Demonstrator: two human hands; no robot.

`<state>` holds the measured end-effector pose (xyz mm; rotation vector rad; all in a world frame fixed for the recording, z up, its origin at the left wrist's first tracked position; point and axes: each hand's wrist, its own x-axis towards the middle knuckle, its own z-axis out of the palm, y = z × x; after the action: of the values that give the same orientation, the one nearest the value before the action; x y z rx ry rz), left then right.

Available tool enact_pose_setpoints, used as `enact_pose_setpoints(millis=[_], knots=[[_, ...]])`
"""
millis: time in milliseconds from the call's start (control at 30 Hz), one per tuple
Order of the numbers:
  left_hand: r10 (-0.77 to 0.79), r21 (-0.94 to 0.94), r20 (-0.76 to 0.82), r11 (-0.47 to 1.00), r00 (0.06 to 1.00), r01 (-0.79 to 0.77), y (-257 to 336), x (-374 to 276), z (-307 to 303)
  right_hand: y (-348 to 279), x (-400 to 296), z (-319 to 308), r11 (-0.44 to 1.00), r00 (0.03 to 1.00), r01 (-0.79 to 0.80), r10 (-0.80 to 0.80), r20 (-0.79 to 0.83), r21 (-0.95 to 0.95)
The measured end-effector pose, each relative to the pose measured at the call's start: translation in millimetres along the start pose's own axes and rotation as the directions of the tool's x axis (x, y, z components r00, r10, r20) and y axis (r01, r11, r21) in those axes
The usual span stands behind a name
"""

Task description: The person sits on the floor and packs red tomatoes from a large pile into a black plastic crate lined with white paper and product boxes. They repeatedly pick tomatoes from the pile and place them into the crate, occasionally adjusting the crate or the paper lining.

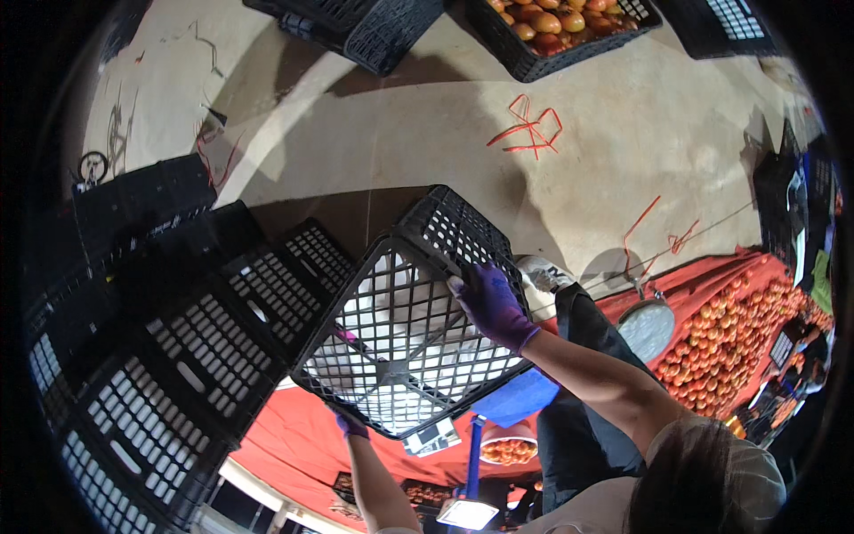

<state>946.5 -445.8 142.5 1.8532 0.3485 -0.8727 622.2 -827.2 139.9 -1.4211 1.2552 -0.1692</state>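
A black plastic lattice crate (393, 370), tilted with its gridded base towards me, is held between both hands. My right hand (492, 304), in a purple knit glove, grips its upper right edge. At the crate's lower left edge is my left hand (350, 422), also gloved in purple; its fingers are mostly hidden behind the crate. White material shows through the lattice. Stacked black crates (207, 354) stand directly left of the held one.
A black crate of tomatoes (547, 23) and another dark crate (373, 33) stand across the concrete floor. Red straps (532, 128) lie there. At the right, loose tomatoes (727, 340) cover a red sheet (700, 270), near a round-topped stool (646, 328). A bowl of tomatoes (509, 451) is below.
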Motion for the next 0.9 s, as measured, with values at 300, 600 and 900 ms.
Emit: enact_pose_setpoints(millis=[300,600,900], knots=[[0.019,0.041,0.050,0.999,0.999,-0.021,12,-10,9,-4,-6,-1,0.993,0.999,-0.001,-0.003,-0.035,-0.122],[-0.082,0.212,-0.158,0.970,0.984,0.115,18,13,-28,6,-4,12,0.988,0.984,0.024,-0.050,-0.172,-0.151],[-0.037,0.016,-0.146,0.999,0.989,0.040,7,-9,-17,36,-8,20,0.976,0.956,-0.061,-0.003,-0.293,-0.210]])
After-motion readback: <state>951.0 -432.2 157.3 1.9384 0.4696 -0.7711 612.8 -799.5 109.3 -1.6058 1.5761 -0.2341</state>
